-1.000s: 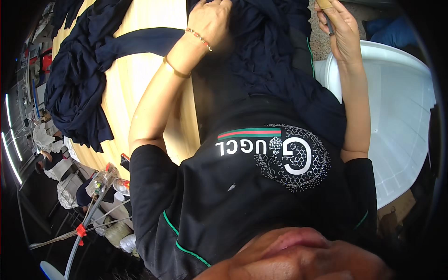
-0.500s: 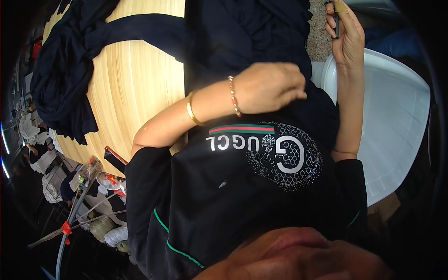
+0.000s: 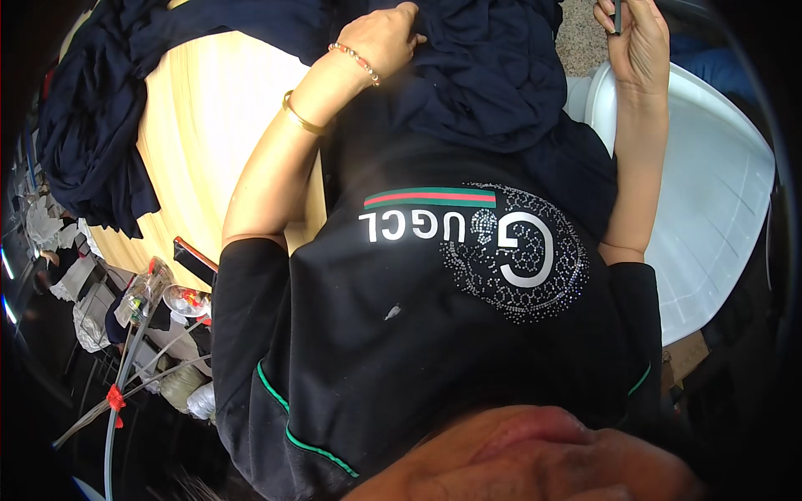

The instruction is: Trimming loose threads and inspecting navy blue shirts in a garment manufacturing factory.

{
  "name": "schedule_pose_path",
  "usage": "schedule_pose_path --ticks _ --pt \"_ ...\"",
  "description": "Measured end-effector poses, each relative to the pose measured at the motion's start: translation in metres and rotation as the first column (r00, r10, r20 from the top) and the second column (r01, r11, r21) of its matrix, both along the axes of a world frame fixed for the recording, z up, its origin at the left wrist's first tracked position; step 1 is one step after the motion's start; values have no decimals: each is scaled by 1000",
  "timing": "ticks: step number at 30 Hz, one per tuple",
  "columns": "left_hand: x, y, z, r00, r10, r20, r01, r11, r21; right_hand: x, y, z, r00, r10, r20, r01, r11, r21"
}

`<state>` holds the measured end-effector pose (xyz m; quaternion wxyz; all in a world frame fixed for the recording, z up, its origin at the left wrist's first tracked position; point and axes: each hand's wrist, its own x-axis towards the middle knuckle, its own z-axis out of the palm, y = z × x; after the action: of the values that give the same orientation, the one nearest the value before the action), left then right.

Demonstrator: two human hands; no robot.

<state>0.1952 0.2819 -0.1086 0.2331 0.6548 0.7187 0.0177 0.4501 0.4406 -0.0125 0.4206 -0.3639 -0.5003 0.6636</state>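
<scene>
My left hand (image 3: 380,42), with a bead bracelet and a gold bangle on its arm, lies at the left edge of a bunched heap of navy cloth (image 3: 493,83). Its fingers are closed at the cloth, and their tips reach the top rim of the picture. The heap covers my lap. To the right of the cloth, my raised right hand (image 3: 639,42) grips a slim dark tool (image 3: 617,18). Most of the tool is cut off by the picture's edge, so its kind does not show.
More navy cloth (image 3: 92,125) hangs over the left side of a light wooden tabletop (image 3: 209,125). A red-edged dark object (image 3: 195,263) lies by the table's near edge. A white plastic chair (image 3: 702,209) stands at my right. Grey rods (image 3: 117,417) tied with red are lower left.
My left hand has gone from in front of my chest up and left to the cloth. The cloth over my lap is more bunched. My right hand, still gripping the tool, is slightly higher.
</scene>
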Motion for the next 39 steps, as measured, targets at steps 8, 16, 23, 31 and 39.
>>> schedule_pose_path --ticks 8,16,23,31,39 --pt "5 -9 62 700 91 709 -353 906 233 -2 -5 3 997 -41 65 41 999 11" --pt "22 -63 71 964 -111 240 121 992 -29 -1 0 2 997 27 69 -30 999 38" --pt "37 -54 73 884 119 453 -120 992 -27 -2 -5 0 965 149 216 -172 981 90" --pt "32 -39 31 914 -33 404 -144 904 401 -4 -8 1 947 159 278 -184 981 66" --pt "20 -15 43 882 -64 467 -80 956 282 -19 -10 2 895 349 277 -383 920 80"
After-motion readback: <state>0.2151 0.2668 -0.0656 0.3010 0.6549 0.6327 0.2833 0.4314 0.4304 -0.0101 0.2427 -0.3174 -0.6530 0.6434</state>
